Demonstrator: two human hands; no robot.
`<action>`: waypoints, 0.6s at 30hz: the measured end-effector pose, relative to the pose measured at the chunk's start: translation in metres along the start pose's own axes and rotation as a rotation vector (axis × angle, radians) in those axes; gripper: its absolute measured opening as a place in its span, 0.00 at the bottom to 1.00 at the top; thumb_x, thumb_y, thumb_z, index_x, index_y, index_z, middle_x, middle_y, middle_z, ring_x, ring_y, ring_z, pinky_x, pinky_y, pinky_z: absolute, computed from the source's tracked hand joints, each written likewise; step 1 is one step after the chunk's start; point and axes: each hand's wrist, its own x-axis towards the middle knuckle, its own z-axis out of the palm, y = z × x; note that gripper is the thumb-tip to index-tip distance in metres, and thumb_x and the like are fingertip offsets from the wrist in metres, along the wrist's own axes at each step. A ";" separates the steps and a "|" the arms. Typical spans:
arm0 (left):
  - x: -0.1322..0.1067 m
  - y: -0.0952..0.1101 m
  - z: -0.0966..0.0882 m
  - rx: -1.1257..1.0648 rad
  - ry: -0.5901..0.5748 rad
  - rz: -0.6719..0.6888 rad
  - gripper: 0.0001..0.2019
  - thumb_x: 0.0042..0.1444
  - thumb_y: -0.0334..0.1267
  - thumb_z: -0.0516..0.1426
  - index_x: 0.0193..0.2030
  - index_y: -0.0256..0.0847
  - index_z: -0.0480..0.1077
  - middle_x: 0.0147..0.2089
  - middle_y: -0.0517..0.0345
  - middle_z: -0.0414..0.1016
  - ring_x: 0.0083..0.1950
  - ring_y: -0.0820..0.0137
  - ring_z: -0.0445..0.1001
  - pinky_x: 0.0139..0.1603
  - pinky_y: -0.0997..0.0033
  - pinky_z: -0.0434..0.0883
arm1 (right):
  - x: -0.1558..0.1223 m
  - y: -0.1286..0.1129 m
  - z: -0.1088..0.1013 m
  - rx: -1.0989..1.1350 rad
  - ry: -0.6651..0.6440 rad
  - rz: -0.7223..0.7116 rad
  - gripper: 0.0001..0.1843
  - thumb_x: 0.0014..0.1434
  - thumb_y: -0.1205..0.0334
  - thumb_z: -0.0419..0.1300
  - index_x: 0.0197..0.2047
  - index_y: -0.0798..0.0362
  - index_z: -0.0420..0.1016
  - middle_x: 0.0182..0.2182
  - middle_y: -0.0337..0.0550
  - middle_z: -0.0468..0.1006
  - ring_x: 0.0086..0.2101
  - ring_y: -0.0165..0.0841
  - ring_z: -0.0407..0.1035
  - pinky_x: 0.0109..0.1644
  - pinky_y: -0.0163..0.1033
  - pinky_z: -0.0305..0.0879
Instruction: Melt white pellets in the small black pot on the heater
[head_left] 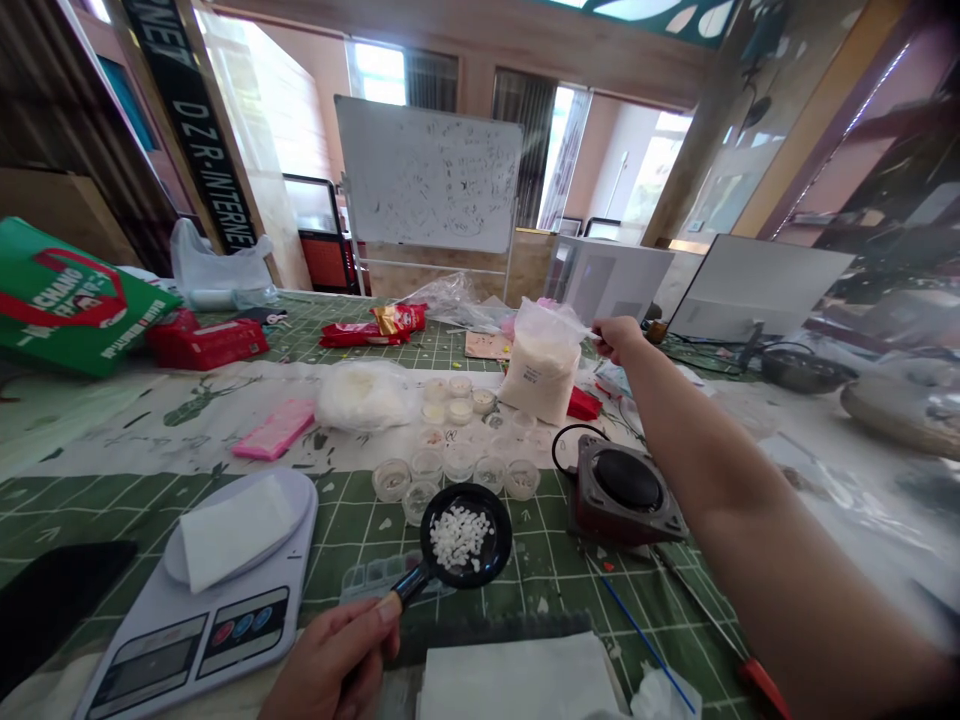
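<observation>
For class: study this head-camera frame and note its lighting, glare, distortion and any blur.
Head view: wide-angle distortion bows the cutting mat and tilts the whiteboard; daylight in the windows burns out to white; the frame's right edge smears softly, while the small black pan stays sharp.

Black ladle point(495, 540), white pellets point(457, 535), green-gridded cutting mat point(345, 530)

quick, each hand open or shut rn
Left hand: closed, holding a small black pan by its handle.
Right hand: closed, pinching a plastic bag.
</observation>
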 end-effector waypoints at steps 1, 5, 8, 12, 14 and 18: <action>0.000 0.000 0.000 -0.001 0.001 0.004 0.26 0.35 0.62 0.64 0.19 0.38 0.66 0.09 0.73 0.48 0.12 0.86 0.38 0.09 0.83 0.39 | -0.001 0.000 -0.002 0.008 0.018 0.017 0.19 0.62 0.57 0.57 0.54 0.55 0.67 0.50 0.48 0.70 0.45 0.37 0.69 0.47 0.48 0.69; 0.000 0.000 0.002 -0.005 -0.001 0.009 0.26 0.35 0.62 0.64 0.19 0.38 0.66 0.10 0.73 0.47 0.12 0.86 0.37 0.10 0.83 0.39 | -0.009 0.001 -0.007 0.062 0.083 0.075 0.19 0.62 0.57 0.57 0.54 0.56 0.67 0.50 0.48 0.71 0.45 0.37 0.70 0.47 0.48 0.69; 0.000 -0.001 0.001 0.003 -0.014 0.010 0.25 0.38 0.62 0.63 0.20 0.38 0.66 0.10 0.73 0.47 0.12 0.85 0.37 0.10 0.83 0.39 | -0.015 -0.001 -0.012 0.108 0.103 0.080 0.18 0.62 0.57 0.57 0.53 0.55 0.67 0.50 0.48 0.71 0.45 0.37 0.70 0.47 0.48 0.69; -0.001 -0.001 0.001 0.018 -0.035 0.022 0.25 0.40 0.62 0.62 0.20 0.38 0.66 0.10 0.73 0.47 0.11 0.85 0.37 0.10 0.82 0.39 | -0.023 -0.011 -0.022 0.161 0.114 0.048 0.18 0.62 0.57 0.56 0.53 0.55 0.67 0.50 0.48 0.71 0.45 0.36 0.70 0.47 0.48 0.69; -0.002 0.000 0.002 0.025 -0.034 0.034 0.25 0.40 0.62 0.61 0.20 0.38 0.66 0.10 0.73 0.47 0.11 0.85 0.37 0.10 0.82 0.39 | -0.028 -0.018 -0.028 0.182 0.114 0.022 0.18 0.62 0.57 0.57 0.53 0.55 0.67 0.50 0.48 0.71 0.44 0.36 0.70 0.46 0.48 0.70; -0.003 0.001 0.005 0.038 -0.039 0.045 0.24 0.41 0.60 0.61 0.20 0.38 0.66 0.09 0.73 0.47 0.11 0.85 0.36 0.10 0.82 0.38 | -0.047 -0.035 -0.037 0.218 0.087 -0.049 0.15 0.63 0.57 0.56 0.49 0.57 0.69 0.43 0.44 0.73 0.37 0.31 0.71 0.38 0.41 0.71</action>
